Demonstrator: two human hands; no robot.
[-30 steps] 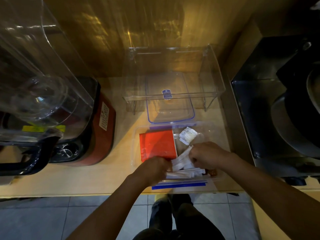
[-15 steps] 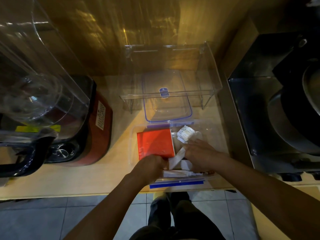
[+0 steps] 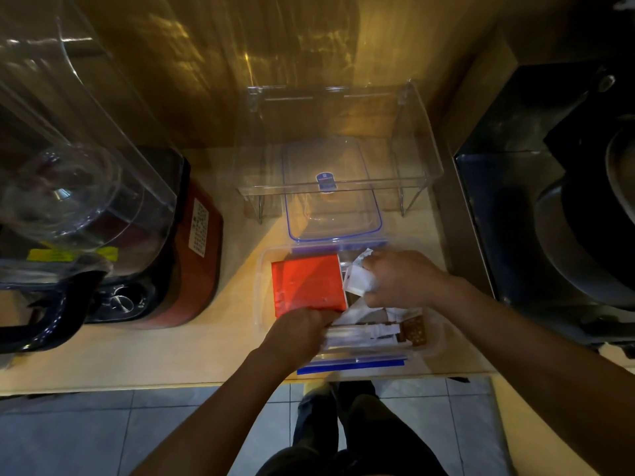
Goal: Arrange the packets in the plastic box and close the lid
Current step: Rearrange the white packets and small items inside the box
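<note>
The clear plastic box (image 3: 258, 297) stands open at the counter's front edge, with blue clips at its near and far sides. A flat red packet (image 3: 307, 285) lies in its left half. My left hand (image 3: 299, 333) is inside the box at the red packet's near edge, fingers closed on a row of white packets (image 3: 364, 334). My right hand (image 3: 398, 280) is over the box's right half, gripping a small white packet (image 3: 357, 281). A brown packet (image 3: 414, 331) lies at the near right. The clear lid (image 3: 331, 214) with its blue seal lies just behind the box.
A clear acrylic stand (image 3: 412, 142) straddles the lid at the back. A red and black blender (image 3: 192, 255) with a clear cover fills the left. A dark metal appliance (image 3: 549, 218) borders the right. The counter edge (image 3: 137, 384) runs along the front.
My right hand has moved up and away from the near row, lifting a small white packet toward the far right of the box. My left hand stays at the near white packets.
</note>
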